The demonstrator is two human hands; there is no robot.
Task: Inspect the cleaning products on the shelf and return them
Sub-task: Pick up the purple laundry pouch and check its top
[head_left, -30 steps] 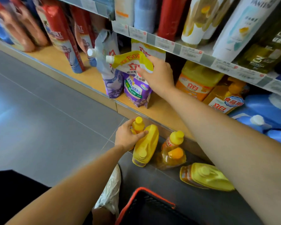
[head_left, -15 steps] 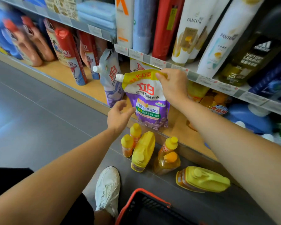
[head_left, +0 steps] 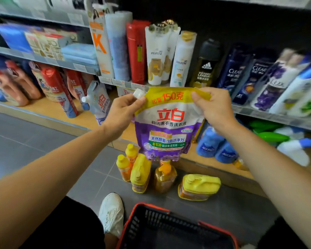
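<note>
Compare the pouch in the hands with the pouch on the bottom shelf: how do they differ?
The held pouch hangs in the air, gripped at its top by the left hand and right hand; the shelf pouch stands on the bottom shelf, untouched. The held pouch faces the camera; the shelf pouch is turned aside. Both have white caps and red logos.

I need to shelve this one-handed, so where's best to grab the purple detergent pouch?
Take the purple detergent pouch by its flat yellow top seam, coming from above, likely beside the white spout cap, the stiffest part. It hangs upright and its body looks soft; the left hand and right hand pinch that seam's corners.
</note>
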